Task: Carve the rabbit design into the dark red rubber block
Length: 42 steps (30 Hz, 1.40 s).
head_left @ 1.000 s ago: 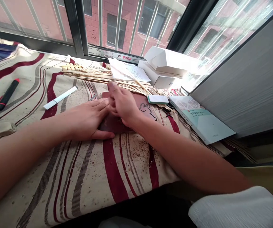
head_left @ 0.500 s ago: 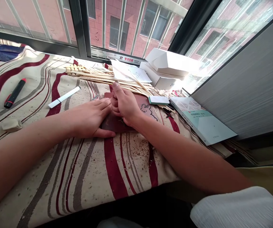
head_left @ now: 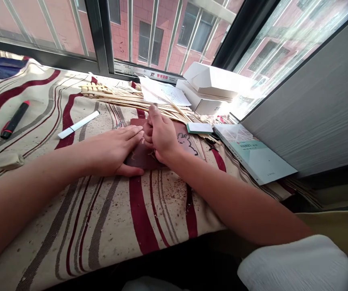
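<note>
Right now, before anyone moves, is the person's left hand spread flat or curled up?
Spread flat: the left hand lies palm down on the dark red sheet, stretched out rather than curled.

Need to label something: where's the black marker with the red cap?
In the head view, the black marker lies on the striped cloth, far left, beyond the left hand and left of a white pen.

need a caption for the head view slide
Left hand flat on a dark red sheet, right hand pinched beside thin wooden strips
</note>
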{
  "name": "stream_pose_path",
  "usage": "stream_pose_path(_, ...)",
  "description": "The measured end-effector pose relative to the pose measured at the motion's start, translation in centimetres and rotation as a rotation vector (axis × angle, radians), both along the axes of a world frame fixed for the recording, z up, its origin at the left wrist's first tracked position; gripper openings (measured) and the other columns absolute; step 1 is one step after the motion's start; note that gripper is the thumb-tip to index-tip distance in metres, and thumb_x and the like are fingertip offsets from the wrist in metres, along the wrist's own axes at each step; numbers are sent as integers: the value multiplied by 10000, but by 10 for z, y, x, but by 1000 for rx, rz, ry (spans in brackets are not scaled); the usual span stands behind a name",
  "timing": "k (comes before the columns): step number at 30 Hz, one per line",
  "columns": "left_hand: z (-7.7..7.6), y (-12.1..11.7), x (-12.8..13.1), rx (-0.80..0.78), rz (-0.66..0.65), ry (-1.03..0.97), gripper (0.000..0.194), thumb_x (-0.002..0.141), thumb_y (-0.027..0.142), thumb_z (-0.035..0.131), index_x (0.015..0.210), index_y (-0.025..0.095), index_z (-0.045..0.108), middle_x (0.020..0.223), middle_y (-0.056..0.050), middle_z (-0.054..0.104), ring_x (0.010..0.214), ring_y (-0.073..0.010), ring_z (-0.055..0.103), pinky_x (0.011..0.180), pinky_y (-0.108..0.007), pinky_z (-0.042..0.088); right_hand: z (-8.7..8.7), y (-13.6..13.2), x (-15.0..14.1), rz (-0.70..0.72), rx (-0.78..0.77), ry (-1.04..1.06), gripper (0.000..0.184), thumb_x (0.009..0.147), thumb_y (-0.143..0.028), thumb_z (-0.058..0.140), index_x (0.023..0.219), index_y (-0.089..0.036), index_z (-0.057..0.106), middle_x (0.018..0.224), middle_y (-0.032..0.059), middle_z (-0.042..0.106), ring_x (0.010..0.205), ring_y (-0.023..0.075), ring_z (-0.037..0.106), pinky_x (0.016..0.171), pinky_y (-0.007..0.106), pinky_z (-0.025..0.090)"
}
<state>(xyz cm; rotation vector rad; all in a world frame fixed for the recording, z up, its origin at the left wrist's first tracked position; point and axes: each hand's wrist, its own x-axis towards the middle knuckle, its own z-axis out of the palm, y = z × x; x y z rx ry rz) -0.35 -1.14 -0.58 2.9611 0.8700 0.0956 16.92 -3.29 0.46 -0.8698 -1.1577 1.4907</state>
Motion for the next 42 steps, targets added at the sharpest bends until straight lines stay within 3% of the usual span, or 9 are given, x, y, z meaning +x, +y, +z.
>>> stream_pose_path(2,3,0,1,1,-20,-20,829,830,806,577,1357,170,651,1419,-192,641,1345,-387,579,1198,-489,421,3,-2,5,76,-27,111,521,1108,-609,315,733,-258,228,539,-117,151,450,67,65,399,192,115)
stream_pose_path(7,9,-2,3,-50,-208,-59,406,962,555,501,1098,284,771,1151,-44,750,1176,-296,640,1106,-443,471,15,-14,7,569,25,196,546,1079,-624,410,699,-245,313,538,-117,208,438,59,99,366,171,164)
stream_pose_path(12,8,-3,3,-58,8,6,747,865,726,549,1321,143,658,1393,-207,643,1301,-394,586,1131,-510,450,35,-16,9,247,112,117,539,1124,-521,354,669,-236,298,525,-106,197,422,53,121,370,166,171)
stream_pose_path(16,10,-6,3,-42,-43,-29,697,874,703,549,1287,150,641,1387,-198,634,1334,-393,549,1149,-505,441,33,-13,3,115,120,-1,536,1120,-396,441,625,-225,330,510,-97,253,422,46,174,380,178,195)
stream_pose_path(21,19,-14,6,-37,-111,-51,405,931,528,575,1140,195,668,1312,-116,672,1245,-349,572,1122,-507,463,18,-9,-5,120,178,-73,542,1087,-399,531,612,-218,345,540,-77,303,477,46,274,412,164,253)
stream_pose_path(26,24,-18,7,-48,-96,-49,377,935,488,603,1127,173,683,1303,-120,683,1237,-355,583,1117,-501,465,17,-9,-5,97,169,-122,543,1075,-488,522,642,-220,333,586,-73,294,495,40,279,414,156,247)
stream_pose_path(31,24,-15,5,-48,-128,6,341,970,472,552,1022,183,725,1094,-74,750,1105,-308,643,1063,-475,506,20,-10,-4,316,175,-114,561,1081,-493,505,620,-224,330,543,-83,279,461,41,282,412,171,258)
stream_pose_path(35,24,-15,5,-38,-134,2,356,977,471,535,1041,185,736,1064,-66,768,1230,-340,615,1116,-495,483,17,-7,-4,451,163,-78,553,1080,-553,476,650,-235,335,526,-97,272,424,44,221,395,200,204)
stream_pose_path(42,23,-16,5,1,-87,29,449,961,527,537,1041,145,757,1092,-128,767,1048,-332,672,1000,-489,543,10,-14,-9,87,318,-135,527,1023,-532,617,664,-221,389,611,-61,341,539,66,320,461,198,282)
